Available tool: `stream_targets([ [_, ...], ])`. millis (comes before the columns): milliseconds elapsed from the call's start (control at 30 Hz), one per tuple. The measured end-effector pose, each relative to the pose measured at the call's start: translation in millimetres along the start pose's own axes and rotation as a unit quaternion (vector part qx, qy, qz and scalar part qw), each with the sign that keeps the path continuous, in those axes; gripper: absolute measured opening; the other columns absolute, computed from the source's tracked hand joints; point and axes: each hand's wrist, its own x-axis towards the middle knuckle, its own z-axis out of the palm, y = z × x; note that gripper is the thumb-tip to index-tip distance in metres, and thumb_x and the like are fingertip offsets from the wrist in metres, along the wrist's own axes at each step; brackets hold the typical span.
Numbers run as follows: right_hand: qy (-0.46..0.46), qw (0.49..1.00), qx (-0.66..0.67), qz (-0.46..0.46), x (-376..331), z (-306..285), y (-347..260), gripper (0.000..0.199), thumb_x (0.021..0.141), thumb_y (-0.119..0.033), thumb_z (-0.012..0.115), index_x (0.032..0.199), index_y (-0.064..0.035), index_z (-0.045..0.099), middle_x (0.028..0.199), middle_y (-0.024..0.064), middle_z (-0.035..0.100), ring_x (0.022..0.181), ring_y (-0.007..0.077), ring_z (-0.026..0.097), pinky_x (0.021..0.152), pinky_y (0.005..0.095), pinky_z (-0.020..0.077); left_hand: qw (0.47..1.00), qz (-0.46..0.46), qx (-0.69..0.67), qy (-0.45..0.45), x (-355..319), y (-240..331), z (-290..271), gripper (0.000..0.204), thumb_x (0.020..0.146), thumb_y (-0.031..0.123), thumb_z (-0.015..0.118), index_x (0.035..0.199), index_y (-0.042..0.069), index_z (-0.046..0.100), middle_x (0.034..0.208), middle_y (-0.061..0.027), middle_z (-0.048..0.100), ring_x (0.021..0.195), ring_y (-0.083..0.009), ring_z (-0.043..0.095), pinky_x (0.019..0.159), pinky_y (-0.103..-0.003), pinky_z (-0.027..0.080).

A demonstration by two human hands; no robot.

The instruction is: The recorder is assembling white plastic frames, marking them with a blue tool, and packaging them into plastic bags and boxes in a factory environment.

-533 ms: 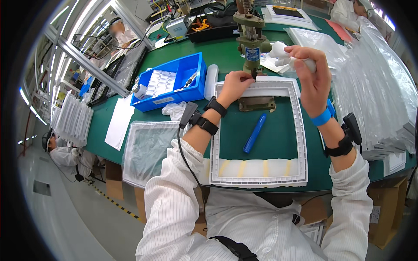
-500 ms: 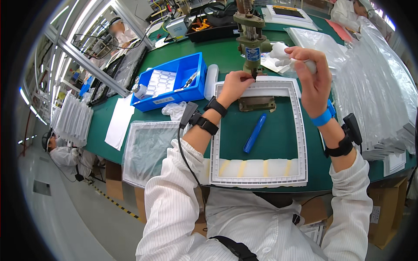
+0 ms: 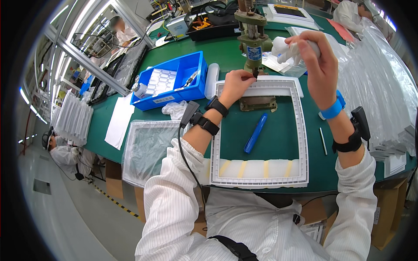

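A green hand press (image 3: 253,41) stands at the far side of the table. My right hand (image 3: 320,65) is raised to the right of it, with its fingers wrapped round the press's white-covered lever handle (image 3: 300,51). Under the press lies the far bar of a white rectangular plastic frame (image 3: 301,130). My left hand (image 3: 237,85) rests at that bar, thumb and fingertips pinched together right beside the press tip. Whatever they pinch is too small or hidden to name. Inside the frame, a blue marker pen (image 3: 255,133) lies on the green table.
White foam padding (image 3: 254,168) lies under the frame's near side. To the left are a blue divided bin (image 3: 167,82) and a bagged frame (image 3: 148,152). Stacked plastic-wrapped parts (image 3: 374,95) rise on the right, near a thin white stick (image 3: 323,141). Other people sit farther off.
My right hand has moved up and slightly to the right with the lever handle. My left hand and the white frame have hardly moved.
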Motion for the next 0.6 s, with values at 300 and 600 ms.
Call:
stream_targets([
  [300,-0.010,1.000,-0.001,0.024,12.8,-0.7,6.5,0.017,0.096,-0.023,0.059,0.102,-0.0067,0.062,0.081,0.0011,0.063,0.070,0.0067,0.052,0.061,0.0237,0.0455,1.000,0.011,-0.001,-0.005,-0.5,-1.9,0.4,0.023,0.078,0.013,0.076,0.092,-0.005,0.074,0.085,-0.0176,0.074,0.077,-0.0240,0.072,0.074,-0.031,0.056],
  [600,-0.015,0.999,-0.014,0.043,-6.0,-2.4,-3.6,0.014,0.097,-0.017,0.057,0.101,-0.0042,0.061,0.091,0.0056,0.069,0.079,0.0077,0.058,0.068,0.0240,0.0487,0.999,0.035,-0.012,0.008,1.4,-4.3,2.5,0.021,0.078,0.013,0.076,0.091,-0.004,0.074,0.085,-0.0167,0.074,0.077,-0.0241,0.072,0.073,-0.032,0.056],
])
